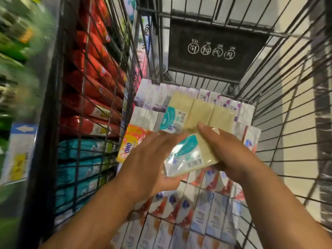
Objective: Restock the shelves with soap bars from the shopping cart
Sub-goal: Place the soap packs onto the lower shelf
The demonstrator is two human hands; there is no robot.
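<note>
- both hands are working inside the shopping cart (287, 123), looking straight down into it
- the left hand (149, 159) is gripping the soap pack (188, 157) from its left side, fingers lying across the top and thumb tucking in underneath
- the right hand (231, 155) is clamping onto the right side of that same pack, with one fingertip reaching forward and touching the second soap pack (201, 112)
- the held pack is cream bars in clear wrap with a teal label and a barcode, and it's tilting a bit, hovering above the stuff in the cart
- the second pack looks the same and is lying flat on top of the boxed soap bars (156, 97) toward the far end of the cart
- more boxes are filling the cart floor, white and purple ones far off, white with red and blue (197, 212) closer in
- a yellow OMO pack (131, 142) is sitting against the left cart wall, just beside the left hand
- a black flap (215, 51) with little round icons is hanging on the far end
- through the left wires, red bags (93, 78) are stacking up over teal bags (79, 159) on the shelves, and everything further left is blurring out
</note>
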